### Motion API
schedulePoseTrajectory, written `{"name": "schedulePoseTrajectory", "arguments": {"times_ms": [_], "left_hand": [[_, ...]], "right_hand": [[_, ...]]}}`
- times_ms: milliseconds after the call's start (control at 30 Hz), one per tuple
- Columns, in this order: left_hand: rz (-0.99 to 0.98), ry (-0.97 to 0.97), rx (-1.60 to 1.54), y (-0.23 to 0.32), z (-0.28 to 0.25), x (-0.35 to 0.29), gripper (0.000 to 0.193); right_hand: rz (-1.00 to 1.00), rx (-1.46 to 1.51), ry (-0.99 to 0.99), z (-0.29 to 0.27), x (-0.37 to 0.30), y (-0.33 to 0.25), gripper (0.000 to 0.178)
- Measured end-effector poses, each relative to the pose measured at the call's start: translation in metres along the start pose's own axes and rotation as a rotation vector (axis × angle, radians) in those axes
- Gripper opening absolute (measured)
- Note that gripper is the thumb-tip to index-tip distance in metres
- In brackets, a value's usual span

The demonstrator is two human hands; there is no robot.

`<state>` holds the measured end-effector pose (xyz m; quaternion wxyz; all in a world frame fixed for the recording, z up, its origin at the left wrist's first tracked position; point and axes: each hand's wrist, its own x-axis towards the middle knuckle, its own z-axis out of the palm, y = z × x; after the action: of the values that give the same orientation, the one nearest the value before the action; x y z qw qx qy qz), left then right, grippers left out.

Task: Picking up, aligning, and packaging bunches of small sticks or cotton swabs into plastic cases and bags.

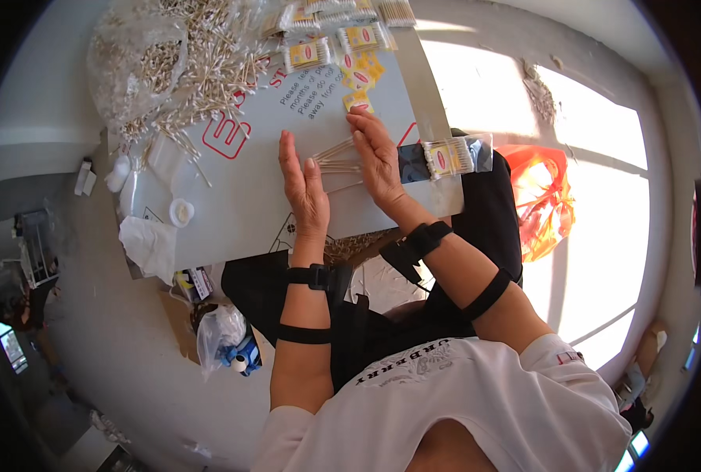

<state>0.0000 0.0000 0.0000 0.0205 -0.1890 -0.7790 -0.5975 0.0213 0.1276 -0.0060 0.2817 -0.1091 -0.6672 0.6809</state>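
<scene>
A small, loose bunch of wooden cotton swabs [336, 163] lies between my hands over the grey tabletop, with one swab slightly apart from the others. My left hand [305, 189] stands on edge at the bunch's left end, fingers stretched out. At the other end is my right hand [378, 161], its fingers extended and slightly bent, the palm turned toward the swabs. Both hands appear to touch the swab ends without wrapping round them. Just beyond my right fingertips lies a yellow label card [358, 102]. A filled clear packet of swabs [448, 158] sits right of my right hand.
A big heap of loose swabs [201, 67] spills from a clear bag at the far left. Filled packets [307, 55] cluster at the back. White tissue [147, 242] and a round white lid [181, 212] are near the left edge. An orange bag [539, 200] stands right.
</scene>
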Motion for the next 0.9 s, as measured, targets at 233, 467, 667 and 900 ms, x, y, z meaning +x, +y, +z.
{"name": "schedulePoseTrajectory", "arguments": {"times_ms": [233, 467, 667, 900], "left_hand": [[-0.107, 0.138, -0.338, 0.005, 0.007, 0.000, 0.052], [0.153, -0.145, 0.359, 0.008, -0.029, -0.013, 0.050], [0.204, -0.090, 0.528, 0.016, -0.031, -0.013, 0.031], [0.262, -0.125, 0.609, 0.014, -0.030, -0.018, 0.023]], "right_hand": [[0.015, -0.056, -0.163, -0.008, 0.005, -0.013, 0.023], [-0.145, -0.486, -0.367, -0.043, -0.018, -0.037, 0.024], [-0.330, -0.716, -0.405, -0.034, -0.019, -0.031, 0.026], [-0.354, -0.694, -0.450, -0.041, -0.016, -0.026, 0.021]]}}
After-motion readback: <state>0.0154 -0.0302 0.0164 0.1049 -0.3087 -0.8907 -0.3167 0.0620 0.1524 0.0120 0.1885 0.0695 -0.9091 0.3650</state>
